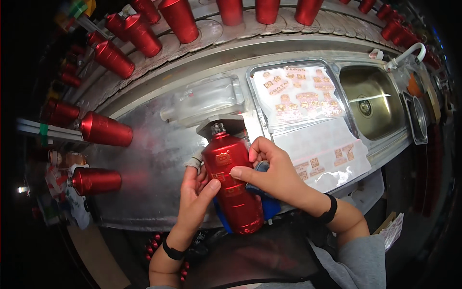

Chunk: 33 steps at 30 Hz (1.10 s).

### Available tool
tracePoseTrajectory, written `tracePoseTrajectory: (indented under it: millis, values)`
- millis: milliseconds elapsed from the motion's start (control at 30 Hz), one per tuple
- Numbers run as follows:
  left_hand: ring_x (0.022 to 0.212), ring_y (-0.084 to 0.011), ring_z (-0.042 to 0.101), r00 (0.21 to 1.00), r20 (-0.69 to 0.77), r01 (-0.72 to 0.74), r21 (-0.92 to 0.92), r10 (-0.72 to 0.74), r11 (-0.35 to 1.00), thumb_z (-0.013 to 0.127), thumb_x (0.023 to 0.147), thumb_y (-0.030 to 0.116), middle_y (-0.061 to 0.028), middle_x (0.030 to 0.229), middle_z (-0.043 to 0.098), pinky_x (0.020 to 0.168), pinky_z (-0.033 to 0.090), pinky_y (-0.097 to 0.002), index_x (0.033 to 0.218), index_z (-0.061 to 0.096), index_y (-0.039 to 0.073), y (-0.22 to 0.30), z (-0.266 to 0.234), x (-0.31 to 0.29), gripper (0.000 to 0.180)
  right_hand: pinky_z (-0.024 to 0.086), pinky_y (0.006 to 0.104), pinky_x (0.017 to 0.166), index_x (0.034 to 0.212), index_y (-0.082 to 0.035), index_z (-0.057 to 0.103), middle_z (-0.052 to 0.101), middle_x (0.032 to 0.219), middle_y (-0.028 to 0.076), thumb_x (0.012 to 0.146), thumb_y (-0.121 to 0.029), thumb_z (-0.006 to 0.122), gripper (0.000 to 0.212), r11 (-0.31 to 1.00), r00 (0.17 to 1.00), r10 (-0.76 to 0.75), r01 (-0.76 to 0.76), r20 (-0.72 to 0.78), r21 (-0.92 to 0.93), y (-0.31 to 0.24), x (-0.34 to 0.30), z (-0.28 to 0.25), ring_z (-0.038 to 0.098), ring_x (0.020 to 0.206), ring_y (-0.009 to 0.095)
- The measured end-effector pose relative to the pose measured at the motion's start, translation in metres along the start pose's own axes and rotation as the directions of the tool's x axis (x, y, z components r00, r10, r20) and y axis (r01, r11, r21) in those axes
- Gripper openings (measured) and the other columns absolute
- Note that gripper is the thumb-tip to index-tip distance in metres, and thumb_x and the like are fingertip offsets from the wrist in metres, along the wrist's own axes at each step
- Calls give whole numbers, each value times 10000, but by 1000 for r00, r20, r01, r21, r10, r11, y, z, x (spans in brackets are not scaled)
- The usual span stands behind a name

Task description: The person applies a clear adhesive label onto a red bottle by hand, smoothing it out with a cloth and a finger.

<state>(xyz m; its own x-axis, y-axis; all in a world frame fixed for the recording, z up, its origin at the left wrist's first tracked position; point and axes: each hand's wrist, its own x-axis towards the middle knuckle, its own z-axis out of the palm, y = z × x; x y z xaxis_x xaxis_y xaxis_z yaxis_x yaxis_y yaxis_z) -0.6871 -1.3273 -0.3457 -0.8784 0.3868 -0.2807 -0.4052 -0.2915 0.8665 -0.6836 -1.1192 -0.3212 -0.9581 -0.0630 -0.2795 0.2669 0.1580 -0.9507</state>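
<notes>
A glossy red bottle with gold markings and a bare threaded neck leans toward me, base nearest. My left hand grips its left side, thumb resting near the lower gold marking and a pale wrap on one finger. From the other side my right hand presses its thumb on the bottle's front, the other fingers curled. Some dark blue cloth shows by those right fingers; how it is held is hidden. Behind the neck is a grey metal support, and bright blue material lies beneath the bottle.
Sticker sheets with gold-red labels lie on a tray to the right, beside a steel sink with a white faucet. A clear plastic bottle rests on the metal counter. Several red bottles stand on a curved conveyor.
</notes>
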Motion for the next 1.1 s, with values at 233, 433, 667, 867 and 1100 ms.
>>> tracePoseTrajectory:
  millis: [233,433,667,867,1100]
  values:
    - [1224,-212,524,1000,-24,6,10,-6,1000,642,920,159,-199,1364,484,1035,423,-347,1405,289,-11,-5,4,4,624,421,218,727,887,-86,483,490,840,-38,832,-138,750,278,988,995,-70,59,72,144,15,7,-2,486,795,40]
    - [1221,-211,524,1000,-8,-2,3,2,1000,649,918,162,-206,1340,500,1030,426,-344,1393,293,-9,-5,4,4,617,417,200,726,902,-87,477,496,848,-46,864,-125,712,241,979,989,-101,80,110,185,20,8,-5,485,799,24]
    - [1196,-191,537,1000,-22,-15,0,15,1000,647,922,180,-189,1320,520,1014,435,-329,1345,344,-2,-6,6,3,551,421,207,712,911,-70,491,492,846,-37,860,-158,731,261,958,989,-72,32,132,285,24,8,-7,478,773,44]
    - [1175,-181,550,999,-31,-8,28,9,1000,653,921,198,-184,1304,537,1003,441,-320,1329,364,2,-5,6,2,537,428,201,706,911,-78,483,499,844,-41,880,-149,707,237,947,984,-70,15,162,319,25,8,-8,491,773,38]
    - [1201,-196,538,1000,-1,-7,1,7,1000,630,933,191,-173,1331,528,1023,426,-335,1414,311,-9,-5,0,4,610,409,197,663,889,-84,474,496,805,-39,877,-160,706,245,938,984,18,-78,177,337,14,7,-8,470,746,28]
